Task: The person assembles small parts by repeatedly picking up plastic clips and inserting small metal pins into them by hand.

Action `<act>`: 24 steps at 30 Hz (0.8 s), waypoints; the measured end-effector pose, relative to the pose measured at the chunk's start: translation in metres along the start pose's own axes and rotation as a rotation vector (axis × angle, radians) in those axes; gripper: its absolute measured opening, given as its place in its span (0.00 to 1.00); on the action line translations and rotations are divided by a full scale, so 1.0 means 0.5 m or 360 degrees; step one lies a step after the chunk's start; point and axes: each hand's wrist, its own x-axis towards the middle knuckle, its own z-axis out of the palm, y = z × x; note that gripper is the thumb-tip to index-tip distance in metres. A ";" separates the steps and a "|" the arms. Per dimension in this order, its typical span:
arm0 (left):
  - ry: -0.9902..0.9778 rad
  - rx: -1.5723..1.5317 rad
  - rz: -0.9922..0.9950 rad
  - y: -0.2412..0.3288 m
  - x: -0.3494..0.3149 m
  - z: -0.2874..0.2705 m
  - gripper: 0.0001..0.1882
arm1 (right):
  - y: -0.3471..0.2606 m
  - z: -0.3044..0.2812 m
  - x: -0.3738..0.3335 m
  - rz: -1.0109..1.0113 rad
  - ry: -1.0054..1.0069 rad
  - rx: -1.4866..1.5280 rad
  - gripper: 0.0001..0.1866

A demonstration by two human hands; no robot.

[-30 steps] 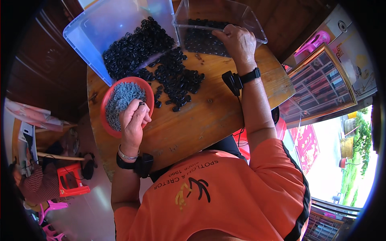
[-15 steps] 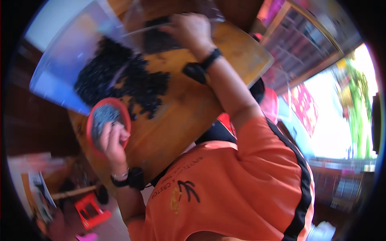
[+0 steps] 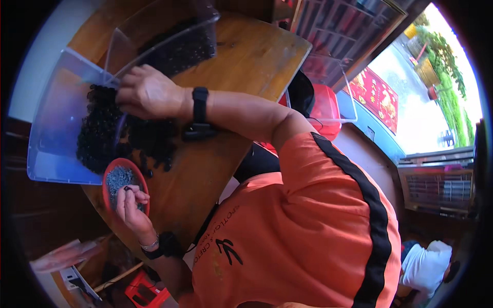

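Observation:
At the near left of the wooden table, my left hand (image 3: 133, 208) is closed over the rim of a red bowl (image 3: 106, 191). A small black part (image 3: 127, 188) sits between its fingertips. Many tiny silvery-grey pieces (image 3: 119, 177) fill the bowl; they are too small to name. My right hand (image 3: 149, 95) reaches across above a heap of small black parts (image 3: 100, 128), its fingers curled downward. Whatever is in those fingers, if anything, is hidden. The heap spills out of a clear plastic bin (image 3: 56, 161) lying open toward me.
Another clear bin (image 3: 177, 38) with black parts stands farther back. A dark object (image 3: 199, 132) lies below my right wrist. To the right are a red container (image 3: 323, 102) and the table's edge (image 3: 300, 56). A red stool (image 3: 146, 290) is at lower left; a person in white (image 3: 426, 267) is at lower right.
My right hand has moved left and nearer, from the far bin to the heap of black parts. My left hand stays at the bowl. The whole view has shifted.

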 end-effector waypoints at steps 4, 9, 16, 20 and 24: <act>0.0129 -0.0051 -0.0084 0.006 -0.003 0.007 0.08 | -0.054 0.015 -0.005 -0.0082 -0.0252 0.0389 0.08; 0.0055 0.0020 0.0008 0.012 -0.006 0.004 0.10 | -0.085 0.073 -0.075 -0.0319 -0.0787 0.0478 0.12; 0.0179 0.0031 0.0036 0.020 -0.008 0.011 0.12 | -0.103 0.116 -0.097 -0.0344 -0.1041 0.0384 0.10; 0.0066 -0.0026 0.0031 0.010 0.002 0.002 0.12 | -0.093 0.107 -0.087 -0.0184 -0.1008 0.0505 0.09; 0.0148 -0.0015 0.0079 0.016 0.002 -0.015 0.12 | -0.085 0.104 -0.076 -0.0018 -0.0922 0.0478 0.07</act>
